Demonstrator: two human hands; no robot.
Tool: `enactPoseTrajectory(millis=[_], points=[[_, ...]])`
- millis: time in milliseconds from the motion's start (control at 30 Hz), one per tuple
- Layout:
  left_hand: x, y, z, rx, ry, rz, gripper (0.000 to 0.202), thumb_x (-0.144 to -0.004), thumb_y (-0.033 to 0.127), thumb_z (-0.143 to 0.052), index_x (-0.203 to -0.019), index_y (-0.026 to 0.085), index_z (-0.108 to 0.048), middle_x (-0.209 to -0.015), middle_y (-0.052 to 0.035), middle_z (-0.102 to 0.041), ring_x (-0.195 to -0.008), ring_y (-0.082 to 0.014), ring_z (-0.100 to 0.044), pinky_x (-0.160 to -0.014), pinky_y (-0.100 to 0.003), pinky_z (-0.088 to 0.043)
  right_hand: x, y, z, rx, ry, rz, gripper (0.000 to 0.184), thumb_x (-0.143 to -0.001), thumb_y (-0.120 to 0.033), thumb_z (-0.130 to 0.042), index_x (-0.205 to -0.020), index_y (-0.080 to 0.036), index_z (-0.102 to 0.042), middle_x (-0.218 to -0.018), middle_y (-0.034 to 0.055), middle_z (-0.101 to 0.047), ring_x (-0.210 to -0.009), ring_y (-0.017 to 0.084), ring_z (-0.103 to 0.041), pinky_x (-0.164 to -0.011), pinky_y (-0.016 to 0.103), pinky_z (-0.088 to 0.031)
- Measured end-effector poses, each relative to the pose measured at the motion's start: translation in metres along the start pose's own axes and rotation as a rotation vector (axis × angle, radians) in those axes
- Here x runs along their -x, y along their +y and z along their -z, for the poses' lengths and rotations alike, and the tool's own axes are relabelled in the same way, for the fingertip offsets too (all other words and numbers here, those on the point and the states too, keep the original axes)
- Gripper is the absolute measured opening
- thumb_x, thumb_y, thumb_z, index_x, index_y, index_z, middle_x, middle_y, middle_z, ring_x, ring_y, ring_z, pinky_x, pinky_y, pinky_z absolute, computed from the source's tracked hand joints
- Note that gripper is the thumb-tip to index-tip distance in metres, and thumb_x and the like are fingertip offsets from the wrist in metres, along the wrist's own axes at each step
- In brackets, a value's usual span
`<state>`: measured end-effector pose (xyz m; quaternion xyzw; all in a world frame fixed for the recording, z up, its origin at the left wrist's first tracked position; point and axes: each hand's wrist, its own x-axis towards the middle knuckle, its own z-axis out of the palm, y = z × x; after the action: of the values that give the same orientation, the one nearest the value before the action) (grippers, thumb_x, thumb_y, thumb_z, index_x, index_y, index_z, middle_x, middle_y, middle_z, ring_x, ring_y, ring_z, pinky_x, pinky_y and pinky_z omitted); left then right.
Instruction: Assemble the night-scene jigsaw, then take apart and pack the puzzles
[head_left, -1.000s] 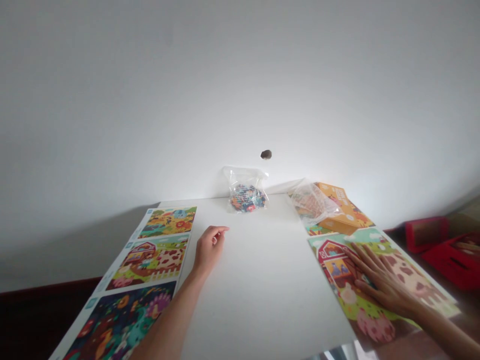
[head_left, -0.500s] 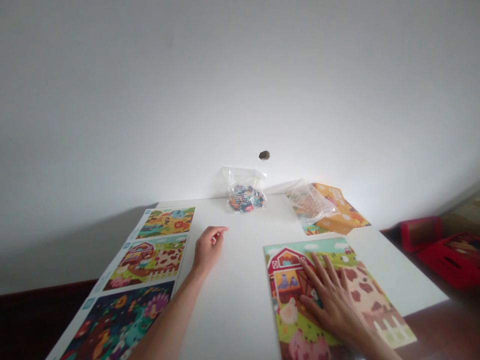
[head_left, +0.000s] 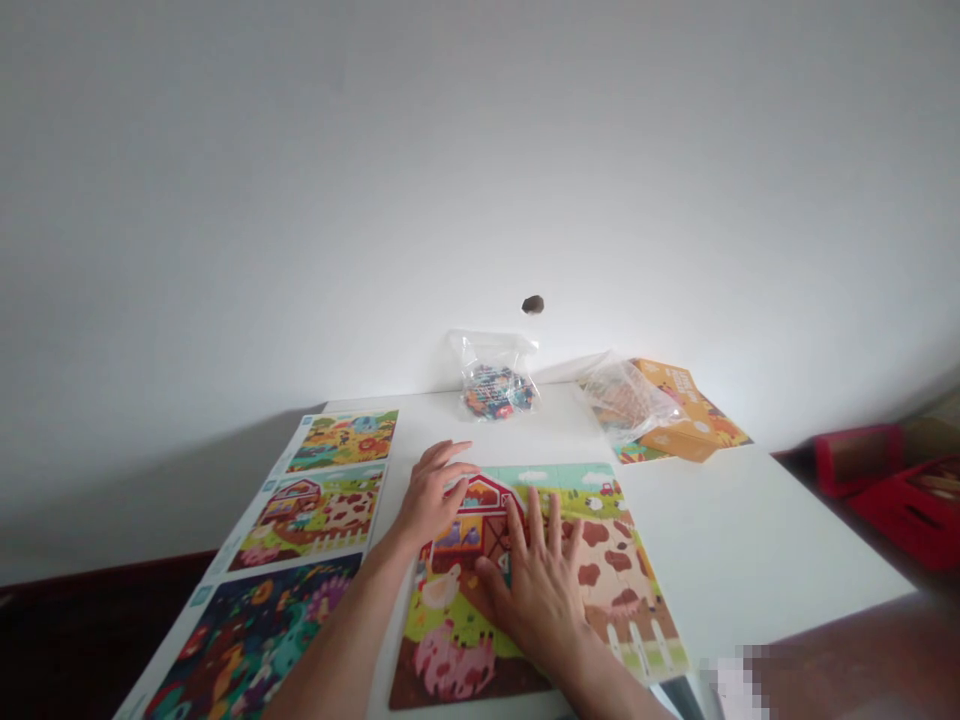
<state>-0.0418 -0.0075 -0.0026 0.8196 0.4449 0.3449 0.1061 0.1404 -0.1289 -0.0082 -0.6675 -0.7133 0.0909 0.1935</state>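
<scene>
A farm jigsaw puzzle (head_left: pixel 439 590), its pieces joined into one sheet with a barn, a cow, a hen and a pig, lies on the white table (head_left: pixel 720 540). My right hand (head_left: pixel 544 575) rests flat on its middle with fingers spread, covering part of the barn and the ground. At the puzzle's upper left corner is my left hand (head_left: pixel 435 495), its fingers apart and slightly bent, over or touching the barn roof edge. Nothing shows in its grasp.
A picture sheet (head_left: pixel 307 515) with three scenes lies along the left side. At the back stands a clear bag of puzzle pieces (head_left: pixel 496 390). Right of it, another clear bag (head_left: pixel 622 395) overlaps an orange box (head_left: pixel 675 400) on a colourful sheet. Red containers (head_left: pixel 907 510) sit beyond the table's right edge.
The farm puzzle has slid left across the table under my right hand. My left hand has opened and now meets the puzzle's upper left corner. The view has shifted slightly.
</scene>
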Motion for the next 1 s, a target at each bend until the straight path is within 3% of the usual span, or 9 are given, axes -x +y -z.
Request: enactPoseTrajectory(millis=[67,167,267,367,400,467,533,700,1000], points=[[0.0,0.003,-0.002,-0.059,-0.065,-0.027,0.028,-0.087,0.02,-0.051,-0.104,0.029,-0.072,-0.133,-0.0029,-0.059,-0.131,-0.0265,-0.043,-0.107,-0.047,-0.035,0.002,0.005,0.001,-0.052,0.017,0.013,0.073,-0.089,-0.062,-0.044,-0.15,-0.026,-0.029,-0.157,0.011,-0.023,-0.144,0.042,-0.013,-0.108,0.071,-0.013],[0.001,0.005,-0.004,-0.085,-0.141,-0.017,0.028,-0.089,0.021,-0.052,-0.108,0.03,-0.07,-0.125,-0.0034,-0.064,-0.12,-0.0247,-0.052,-0.101,-0.045,-0.038,-0.004,0.027,0.019,-0.191,0.091,0.061,0.055,-0.092,-0.049,-0.045,-0.142,-0.027,-0.042,-0.15,0.0114,-0.036,-0.14,0.037,-0.028,-0.107,0.061,-0.032],[0.001,0.007,-0.002,-0.087,-0.144,0.005,0.025,-0.088,0.021,-0.054,-0.104,0.029,-0.071,-0.115,-0.0044,-0.067,-0.107,-0.0223,-0.057,-0.095,-0.041,-0.04,-0.026,0.078,0.056,-0.26,0.363,0.05,0.045,-0.091,-0.045,-0.048,-0.132,-0.027,-0.051,-0.143,0.0116,-0.041,-0.133,0.033,-0.038,-0.104,0.054,-0.039],[0.001,0.009,0.0,-0.084,-0.126,0.017,0.025,-0.086,0.018,-0.054,-0.099,0.028,-0.072,-0.107,-0.0041,-0.067,-0.101,-0.0207,-0.057,-0.092,-0.039,-0.041,-0.053,0.151,0.089,-0.127,0.745,-0.14,0.059,-0.086,-0.051,-0.052,-0.137,-0.022,-0.046,-0.142,0.017,-0.036,-0.134,0.037,-0.032,-0.106,0.06,-0.029],[0.001,0.01,0.0,-0.084,-0.122,0.021,0.025,-0.086,0.017,-0.054,-0.099,0.028,-0.072,-0.105,-0.0041,-0.067,-0.099,-0.0205,-0.058,-0.091,-0.038,-0.04,-0.06,0.175,0.095,-0.069,0.795,-0.214,0.068,-0.084,-0.056,-0.054,-0.141,-0.021,-0.041,-0.146,0.0188,-0.03,-0.136,0.04,-0.026,-0.105,0.063,-0.026],[0.001,0.011,0.0,-0.083,-0.113,0.028,0.025,-0.085,0.016,-0.054,-0.097,0.027,-0.072,-0.101,-0.004,-0.066,-0.097,-0.0203,-0.058,-0.089,-0.038,-0.041,-0.07,0.215,0.098,0.003,0.765,-0.318,0.084,-0.078,-0.066,-0.054,-0.145,-0.021,-0.035,-0.148,0.0211,-0.021,-0.136,0.045,-0.022,-0.102,0.067,-0.024],[0.0,0.01,-0.001,-0.083,-0.103,0.035,0.025,-0.084,0.015,-0.053,-0.096,0.027,-0.072,-0.1,-0.004,-0.066,-0.095,-0.0202,-0.058,-0.089,-0.038,-0.041,-0.076,0.238,0.093,0.001,0.682,-0.401,0.093,-0.073,-0.074,-0.053,-0.147,-0.021,-0.03,-0.147,0.0224,-0.019,-0.135,0.047,-0.022,-0.1,0.067,-0.026],[0.001,0.006,-0.005,-0.097,-0.08,0.052,0.024,-0.085,0.015,-0.052,-0.094,0.026,-0.071,-0.097,-0.004,-0.066,-0.093,-0.0197,-0.059,-0.087,-0.037,-0.041,-0.09,0.241,0.078,0.009,0.575,-0.521,0.098,-0.067,-0.078,-0.054,-0.145,-0.025,-0.028,-0.147,0.0212,-0.014,-0.135,0.046,-0.022,-0.098,0.062,-0.031],[0.0,0.006,-0.006,-0.117,-0.075,0.066,0.021,-0.087,0.019,-0.052,-0.092,0.025,-0.072,-0.094,-0.0036,-0.067,-0.09,-0.0189,-0.06,-0.085,-0.035,-0.042,-0.106,0.24,0.079,0.041,0.633,-0.655,0.097,-0.061,-0.075,-0.061,-0.137,-0.024,-0.031,-0.134,0.0209,-0.029,-0.126,0.042,-0.034,-0.097,0.059,-0.032]])
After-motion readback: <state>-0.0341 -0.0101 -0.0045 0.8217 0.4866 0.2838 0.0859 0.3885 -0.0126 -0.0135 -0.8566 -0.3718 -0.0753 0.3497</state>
